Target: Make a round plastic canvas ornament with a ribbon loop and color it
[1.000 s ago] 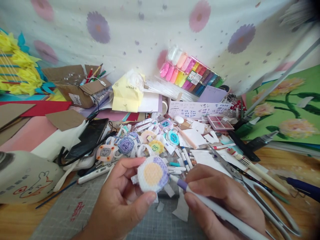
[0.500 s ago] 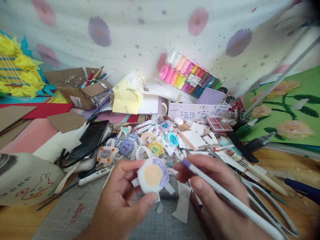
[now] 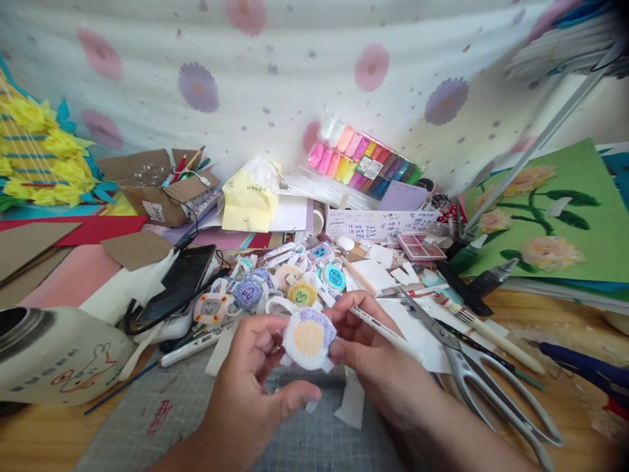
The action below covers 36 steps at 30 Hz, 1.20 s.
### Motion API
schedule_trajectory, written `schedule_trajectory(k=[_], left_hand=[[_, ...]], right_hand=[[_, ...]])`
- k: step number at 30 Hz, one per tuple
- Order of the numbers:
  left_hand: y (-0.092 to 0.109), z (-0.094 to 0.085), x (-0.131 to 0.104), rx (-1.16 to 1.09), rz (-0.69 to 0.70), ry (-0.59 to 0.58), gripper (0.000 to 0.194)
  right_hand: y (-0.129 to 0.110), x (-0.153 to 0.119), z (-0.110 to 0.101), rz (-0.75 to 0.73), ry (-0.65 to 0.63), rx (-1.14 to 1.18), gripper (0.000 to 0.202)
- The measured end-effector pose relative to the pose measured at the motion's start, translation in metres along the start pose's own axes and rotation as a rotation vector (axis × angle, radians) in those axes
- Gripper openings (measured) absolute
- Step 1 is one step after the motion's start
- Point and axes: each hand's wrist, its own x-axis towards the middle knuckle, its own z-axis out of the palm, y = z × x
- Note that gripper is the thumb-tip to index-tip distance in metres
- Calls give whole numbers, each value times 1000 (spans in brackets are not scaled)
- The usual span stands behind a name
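Observation:
A small round textured craft disc (image 3: 308,341), white and purple around a peach centre, is held up between my hands. A white strip loop and small pale tabs stick out from its edge. My left hand (image 3: 258,380) supports its left side with bent fingers, the thumb lifted away below it. At the right edge my right hand (image 3: 371,347) pinches the disc between thumb and fingers. Against the back of the right hand shows a white marker (image 3: 376,324); whether the fingers hold it I cannot tell. Several similar decorated pieces (image 3: 248,293) lie heaped just beyond.
A grey cutting mat (image 3: 132,419) lies underneath. Large scissors (image 3: 466,370) and a paintbrush (image 3: 486,334) are at right. A painted jar (image 3: 54,360) stands at left, near a phone (image 3: 179,282). Behind are a cardboard box (image 3: 160,196) and a clay pack (image 3: 366,157).
My right hand has moved left and in from holding the white marker beside the disc to pinching the disc's right edge. My left thumb has come off the disc. The view has shifted slightly.

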Motion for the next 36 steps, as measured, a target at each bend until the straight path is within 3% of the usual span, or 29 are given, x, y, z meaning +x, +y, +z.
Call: schedule_trajectory(k=[5,9,11,15,21,24,29,36], left_hand=[[9,8,-7,-71,23,103,31],[15,14,-11,-69,-29,179,52],[20,14,-11,-49,-117,153,58],[26,12,-8,62,-229,76,44],[27,10,-8,121,-211,88,42],[25,9,-9,160,-191,76,43],[24,10,-9,208,-186,64,42],[28,10,-9,271,-253,20,42]], right_hand=[[-9,0,-6,45,-4,71,34],[-9,-1,-4,76,-15,51,31],[-6,-1,-3,77,-28,40,30],[-6,0,-9,44,-61,-64,30],[-35,0,-28,-216,19,-213,36],[-42,-7,-27,-334,15,-317,26],[-35,-15,-21,-335,-22,-442,4],[-35,-15,-18,-268,-36,-552,9]])
